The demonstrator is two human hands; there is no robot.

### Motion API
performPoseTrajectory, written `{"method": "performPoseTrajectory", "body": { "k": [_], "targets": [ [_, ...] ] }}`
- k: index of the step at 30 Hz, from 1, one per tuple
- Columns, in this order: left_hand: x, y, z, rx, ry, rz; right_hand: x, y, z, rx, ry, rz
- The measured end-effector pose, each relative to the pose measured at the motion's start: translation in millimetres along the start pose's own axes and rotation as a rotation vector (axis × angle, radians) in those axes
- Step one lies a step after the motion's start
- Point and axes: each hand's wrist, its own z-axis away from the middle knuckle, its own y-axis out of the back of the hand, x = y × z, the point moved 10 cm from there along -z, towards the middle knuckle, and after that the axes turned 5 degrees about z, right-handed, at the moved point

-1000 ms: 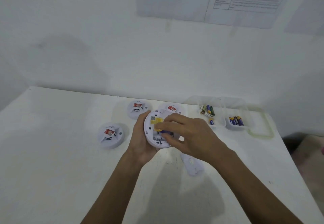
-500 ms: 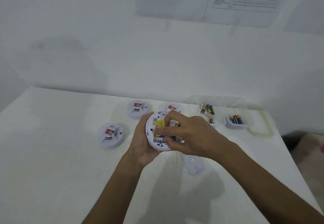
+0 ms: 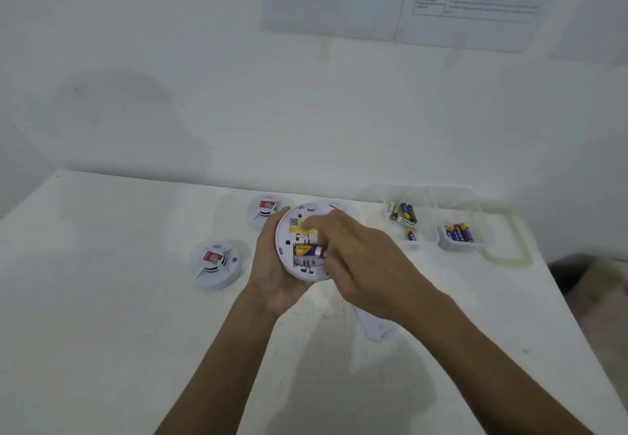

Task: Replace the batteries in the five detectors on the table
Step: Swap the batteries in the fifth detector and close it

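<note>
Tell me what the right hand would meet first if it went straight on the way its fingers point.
The blue and yellow battery in the open back of the round white plastic detector, which the left hand holds. The right hand seems to pinch its end, though contact is partly hidden.

matt white plastic detector [image 3: 291, 261], glossy wrapped battery [image 3: 307, 250], clear plastic tray [image 3: 458, 246], scuffed matt table [image 3: 102, 315]

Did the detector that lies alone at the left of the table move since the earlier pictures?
No. The left detector keeps the same place against the back detector and the far edge of the table.
</note>
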Motion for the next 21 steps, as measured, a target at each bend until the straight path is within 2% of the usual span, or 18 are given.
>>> {"method": "performPoseTrajectory", "body": {
  "k": [4, 7, 12, 14, 21],
  "targets": [
    [2.4, -2.3, -6.0, 0.0, -0.045, 0.035, -3.8, -4.9, 2.2, 0.148, -0.046, 0.008],
    [-10.2, 3.7, -10.8, 0.032, -0.015, 0.032, -3.1, -26.5, 5.2, 0.193, -0.037, 0.154],
    [-19.7, 24.7, -19.5, 0.019, 0.045, 0.087, 18.9, -42.0, 6.6, 0.148, -0.029, 0.057],
    [-14.8, 41.2, -21.0, 0.073, 0.027, 0.064, 21.5, -39.3, 11.0, 0.15, -0.043, 0.004],
    [-7.4, 57.6, -24.2, 0.077, 0.002, 0.064, 27.0, -36.5, 15.7, 0.178, -0.087, -0.094]
  ]
}}
